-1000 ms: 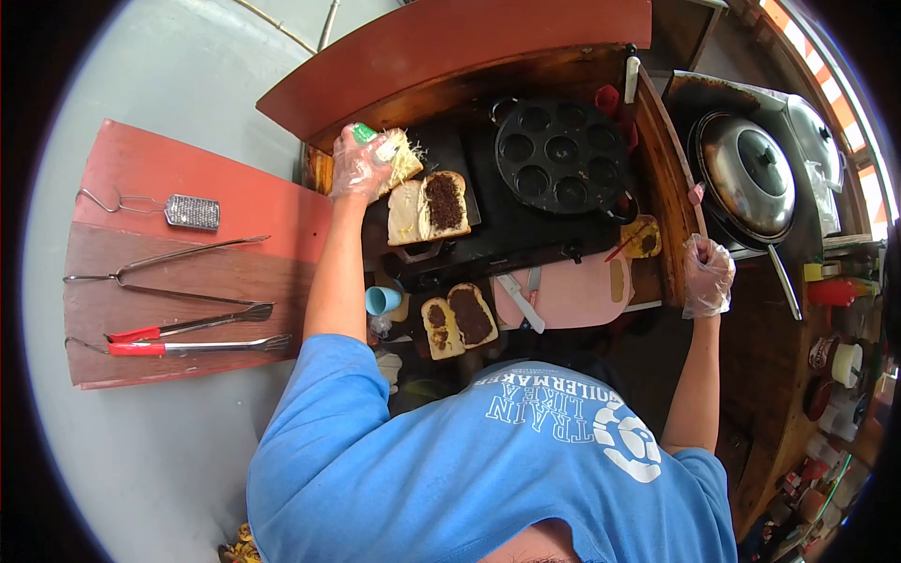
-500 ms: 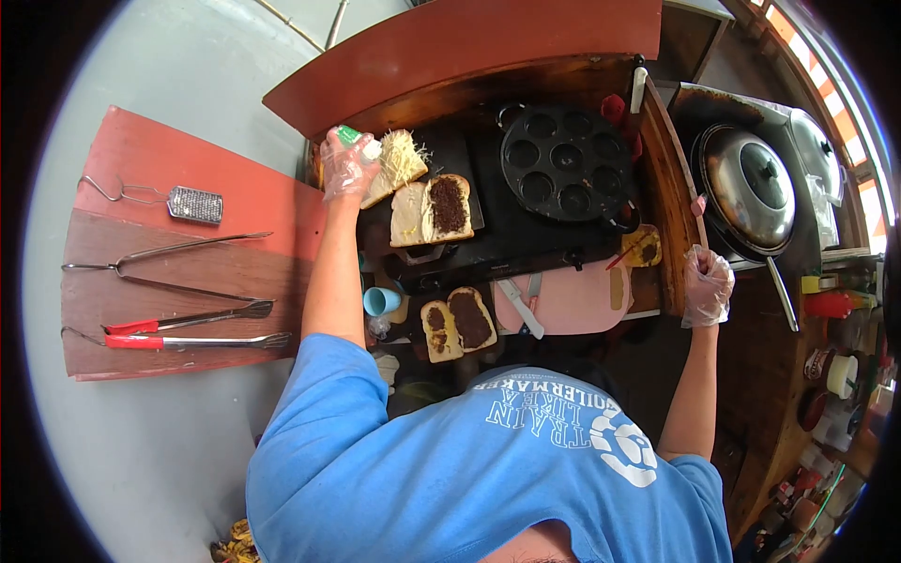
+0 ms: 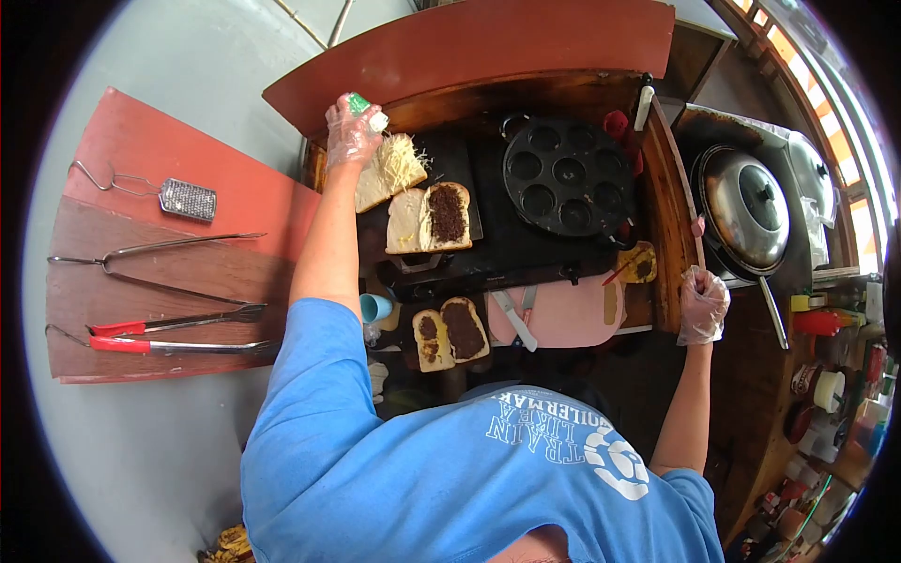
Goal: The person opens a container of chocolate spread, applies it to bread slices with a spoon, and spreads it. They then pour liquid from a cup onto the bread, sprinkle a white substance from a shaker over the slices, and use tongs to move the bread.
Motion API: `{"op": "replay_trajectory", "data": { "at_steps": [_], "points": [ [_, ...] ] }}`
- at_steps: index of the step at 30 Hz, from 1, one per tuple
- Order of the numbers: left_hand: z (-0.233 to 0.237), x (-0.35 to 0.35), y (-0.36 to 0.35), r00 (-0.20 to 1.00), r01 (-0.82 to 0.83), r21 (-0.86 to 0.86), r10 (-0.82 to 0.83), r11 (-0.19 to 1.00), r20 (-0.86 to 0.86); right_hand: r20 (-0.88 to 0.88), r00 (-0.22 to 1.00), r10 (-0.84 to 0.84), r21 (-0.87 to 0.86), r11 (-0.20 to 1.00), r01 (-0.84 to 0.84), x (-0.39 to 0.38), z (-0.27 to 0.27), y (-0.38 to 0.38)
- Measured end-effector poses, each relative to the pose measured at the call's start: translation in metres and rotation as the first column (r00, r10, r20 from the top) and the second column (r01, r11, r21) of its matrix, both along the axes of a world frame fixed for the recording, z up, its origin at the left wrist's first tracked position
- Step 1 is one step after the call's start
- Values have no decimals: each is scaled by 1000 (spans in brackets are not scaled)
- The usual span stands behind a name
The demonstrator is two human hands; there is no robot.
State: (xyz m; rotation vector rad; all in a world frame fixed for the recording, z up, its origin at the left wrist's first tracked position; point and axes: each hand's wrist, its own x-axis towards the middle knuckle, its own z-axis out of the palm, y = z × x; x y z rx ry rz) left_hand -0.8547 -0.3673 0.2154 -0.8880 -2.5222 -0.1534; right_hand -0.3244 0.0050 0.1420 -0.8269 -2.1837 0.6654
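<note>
My left hand (image 3: 353,134), in a clear plastic glove, is closed around a small green-and-white packet (image 3: 359,105). It is just above and left of a bread slice with grated cheese (image 3: 396,167) on the black griddle. Below that lies an opened pair of slices, one pale (image 3: 404,221), one with dark sprinkles (image 3: 445,216). Gloved too, my right hand (image 3: 704,302) hangs beside the wooden edge on the right, its fingers curled; what they hold, if anything, is too small to tell. Another pair of bread slices with dark spread (image 3: 465,330) rests near my body.
A black pan with round hollows (image 3: 569,171) stands on the stove. Knives lie on a pink board (image 3: 572,314). Tongs (image 3: 178,346) and a grater (image 3: 189,199) rest on the left board. A lidded wok (image 3: 746,206) is at right, beside the wooden wall (image 3: 664,216).
My left hand has moved slightly up, away from the cheese bread, still holding the packet. The view has shifted a little. My right hand has turned slightly, fingers still curled.
</note>
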Motion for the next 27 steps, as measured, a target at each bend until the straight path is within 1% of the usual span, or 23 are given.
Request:
{"op": "replay_trajectory", "data": {
  "at_steps": [3,5,6,8,9,11,12,13,15,16,19,20,23,24,25,27],
  "points": [
    [6,7,0,999,1,-14,-1,1000,35,15,1000,-10,8,1000,10,1,-2,1],
    [15,18,1,995,-72,-86,77,994,56,15,1000,-11,-15,1000,11,2,-2,1],
    [24,29,2,995,-73,-88,79,993,57,15,1000,-11,-38,999,12,2,-3,1],
    [43,57,1,973,-92,-150,121,984,195,0,1000,0,-27,1000,0,2,-3,1],
    [52,74,0,974,-91,-151,120,984,194,-17,1000,9,-12,1000,-9,1,-2,1],
    [64,107,-2,969,3,-111,25,994,246,-11,1000,-1,-7,1000,1,1,-1,0],
    [61,116,-4,975,46,-103,-22,994,220,-5,1000,-7,0,1000,7,1,0,-1],
    [56,122,-5,975,51,-104,-27,993,219,-6,1000,-12,-1,1000,12,2,0,0],
    [46,133,-6,976,192,-86,-181,978,120,2,1000,11,53,999,-11,3,-3,4],
    [42,137,-5,971,220,-92,-210,971,114,16,1000,-3,73,997,2,3,-6,5],
    [38,149,1,972,202,-85,-189,976,138,36,999,-6,16,1000,6,3,-2,3],
    [36,152,3,973,215,-88,-205,973,108,23,1000,-5,40,999,4,4,-4,4],
    [34,157,11,974,187,-127,-167,974,154,16,1000,-4,35,999,3,4,-6,5],
    [34,159,13,977,185,-103,-172,977,124,31,999,-9,76,997,7,4,-8,7],
    [32,158,15,977,188,-105,-175,976,124,30,999,-13,74,997,11,5,-8,7],
    [30,155,18,979,169,-136,-149,976,142,85,996,-25,-19,999,27,5,-4,6]
  ]
}}
